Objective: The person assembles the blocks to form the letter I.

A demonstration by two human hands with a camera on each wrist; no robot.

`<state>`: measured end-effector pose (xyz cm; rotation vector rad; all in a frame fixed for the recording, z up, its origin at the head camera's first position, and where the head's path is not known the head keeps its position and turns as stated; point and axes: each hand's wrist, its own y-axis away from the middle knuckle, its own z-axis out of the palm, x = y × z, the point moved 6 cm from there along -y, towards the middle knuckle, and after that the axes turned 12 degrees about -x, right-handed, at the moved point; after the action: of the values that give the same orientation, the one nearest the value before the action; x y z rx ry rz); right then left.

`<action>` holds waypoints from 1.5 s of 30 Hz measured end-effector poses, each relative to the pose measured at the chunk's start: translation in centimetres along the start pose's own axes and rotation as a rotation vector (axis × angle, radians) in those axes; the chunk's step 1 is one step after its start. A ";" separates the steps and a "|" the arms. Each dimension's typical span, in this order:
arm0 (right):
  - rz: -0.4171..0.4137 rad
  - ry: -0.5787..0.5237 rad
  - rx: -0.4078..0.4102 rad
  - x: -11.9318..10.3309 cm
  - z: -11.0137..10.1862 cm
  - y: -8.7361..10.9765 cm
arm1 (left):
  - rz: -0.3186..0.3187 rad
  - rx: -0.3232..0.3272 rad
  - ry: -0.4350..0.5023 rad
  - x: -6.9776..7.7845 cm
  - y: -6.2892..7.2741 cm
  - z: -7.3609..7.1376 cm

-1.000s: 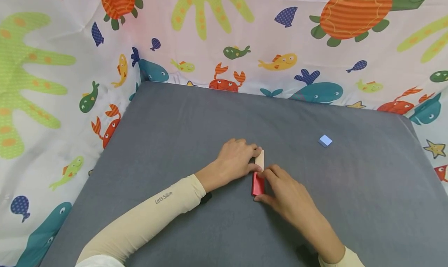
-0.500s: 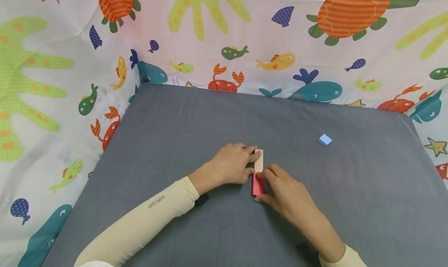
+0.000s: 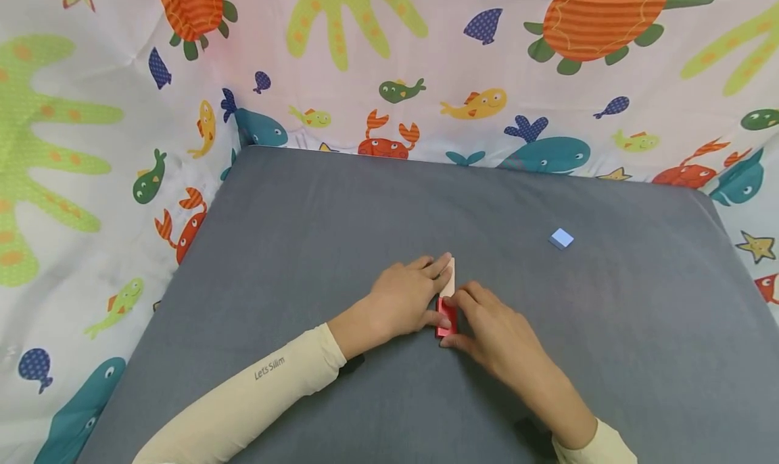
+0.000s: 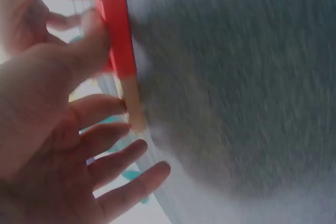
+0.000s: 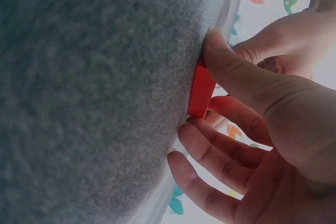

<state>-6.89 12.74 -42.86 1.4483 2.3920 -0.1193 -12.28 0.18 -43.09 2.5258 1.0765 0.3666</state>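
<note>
In the head view a red block (image 3: 452, 310) and a natural wood-coloured block (image 3: 449, 289) lie end to end on grey cloth, the wooden one farther away. My right hand (image 3: 502, 332) grips the red block between thumb and index finger at its two ends. In the right wrist view the thumb sits on one end of the red block (image 5: 200, 92). My left hand (image 3: 402, 300) lies along the left side with its fingers extended. Its thumb touches the red block (image 4: 121, 43); its fingers lie by the wooden block (image 4: 133, 104).
A small light-blue block (image 3: 561, 239) lies apart at the right rear of the grey cloth surface (image 3: 341, 214). Behind and to the left hangs a white curtain (image 3: 341, 92) printed with sea animals.
My left thumb has moved from the wooden block down onto the red block, and the left fingers have spread. The right hand keeps its grip; the whole head view has shifted slightly.
</note>
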 end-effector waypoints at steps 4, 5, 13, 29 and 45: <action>0.011 0.005 -0.003 0.1 -0.2 0.0 | 0.002 0.046 -0.052 1.0 0.3 -0.4; 0.013 0.005 -0.002 0.1 -0.3 0.0 | 0.006 0.067 -0.068 1.2 0.3 -0.5; -0.008 -0.017 -0.004 0.1 -0.3 0.2 | 0.013 0.179 -0.117 2.0 0.9 -0.9; 0.197 0.046 0.067 15.7 -8.3 1.5 | -0.022 0.092 -0.072 1.5 0.3 -0.7; 0.234 0.000 -0.006 18.6 -6.9 -1.9 | -0.027 0.074 -0.031 1.4 -0.4 -0.8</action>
<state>-18.08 29.20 -42.73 1.7120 2.2005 -0.0542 -11.90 1.69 -42.39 2.5700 1.1314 0.2845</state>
